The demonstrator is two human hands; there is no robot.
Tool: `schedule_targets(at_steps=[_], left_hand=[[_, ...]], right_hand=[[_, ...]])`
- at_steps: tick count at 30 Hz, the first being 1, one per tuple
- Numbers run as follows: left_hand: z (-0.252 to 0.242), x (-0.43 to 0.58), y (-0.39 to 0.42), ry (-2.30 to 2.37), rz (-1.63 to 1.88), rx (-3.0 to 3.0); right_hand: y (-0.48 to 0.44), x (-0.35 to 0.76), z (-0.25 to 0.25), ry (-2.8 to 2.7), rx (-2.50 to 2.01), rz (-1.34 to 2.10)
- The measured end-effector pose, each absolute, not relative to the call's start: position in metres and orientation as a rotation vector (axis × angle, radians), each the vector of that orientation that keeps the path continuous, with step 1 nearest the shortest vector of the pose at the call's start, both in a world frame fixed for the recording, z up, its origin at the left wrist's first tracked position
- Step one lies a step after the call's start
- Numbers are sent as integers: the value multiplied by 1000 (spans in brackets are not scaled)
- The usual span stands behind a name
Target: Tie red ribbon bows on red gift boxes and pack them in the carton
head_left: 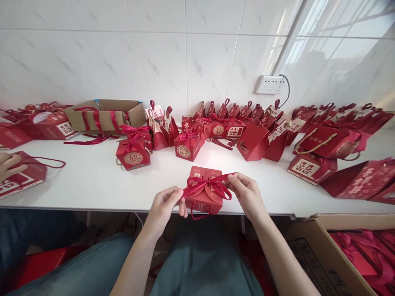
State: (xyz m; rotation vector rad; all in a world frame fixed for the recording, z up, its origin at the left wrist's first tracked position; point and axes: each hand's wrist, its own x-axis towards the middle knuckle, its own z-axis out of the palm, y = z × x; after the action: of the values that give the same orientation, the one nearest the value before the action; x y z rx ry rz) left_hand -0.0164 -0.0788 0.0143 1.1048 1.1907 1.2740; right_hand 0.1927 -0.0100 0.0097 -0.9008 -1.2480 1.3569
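In front of me at the table's near edge sits a red gift box (200, 205) with gold lettering. A dark red ribbon (206, 183) lies across its top, looped and crossed at the middle. My left hand (166, 203) pinches the ribbon at the left, and my right hand (245, 187) pinches it at the upper right. A twisted red cord handle (199, 216) hangs over the box's front. Beyond it stand a finished-looking red box with a round gold emblem (133, 155) and a smaller bow-topped box (187, 146).
Rows of red gift boxes (253, 139) line the wall side of the white table (163, 181). An open cardboard box (108, 117) has ribbons draped over it. Another carton (311, 246) with red ribboned items stands low right. A co-worker's hand (10, 166) touches a box at left.
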Motion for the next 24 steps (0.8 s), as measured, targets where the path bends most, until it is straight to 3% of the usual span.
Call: schedule_targets(at_steps=[7,11,14,18,24], left_hand=[[5,-16,-72,1094,1412,851],[-1,-59,-74,1169,1842,520],[4,-94,-76,1228,1948,464],[34,-93,-61,1153,1960,762],[106,-1,-21,632,1787,1081]], right_hand=[[-6,203,2,-1054,-888,1454],[8,246,2,-750,-884,1206],[17,277,7,-723,-906,1072],[26,271,34,-846,-803,1064],[31,207,111,-1338,-693,919]])
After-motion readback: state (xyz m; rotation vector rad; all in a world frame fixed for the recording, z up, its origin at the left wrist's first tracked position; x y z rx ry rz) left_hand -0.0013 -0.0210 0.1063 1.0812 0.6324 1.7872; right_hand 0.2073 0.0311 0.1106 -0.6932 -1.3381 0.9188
